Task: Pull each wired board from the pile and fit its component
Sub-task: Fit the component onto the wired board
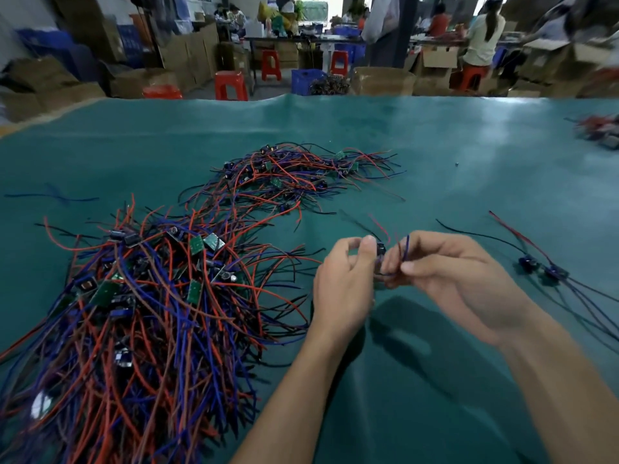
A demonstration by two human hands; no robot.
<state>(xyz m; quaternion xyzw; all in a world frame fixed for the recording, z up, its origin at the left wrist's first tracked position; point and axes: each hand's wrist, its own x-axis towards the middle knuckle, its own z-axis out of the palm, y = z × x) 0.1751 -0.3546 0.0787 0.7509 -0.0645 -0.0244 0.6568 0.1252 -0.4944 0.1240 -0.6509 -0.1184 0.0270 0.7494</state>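
Right of centre, a board [381, 251] is pinched between the left hand [341, 289] and right hand [452, 279], seemingly for fitting, its wires [405, 249] gripped rightward, clear of the pile [140, 296] at left.

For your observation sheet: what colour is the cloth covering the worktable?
Teal green table cover, seen plainly in the head view.

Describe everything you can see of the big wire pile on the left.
The pile is a loose tangle of red, blue and black insulated wires with small green boards and dark cylindrical parts scattered through it. It lies flat on the green table cover, spreading to the left and bottom edges of the view. Neither hand touches it.
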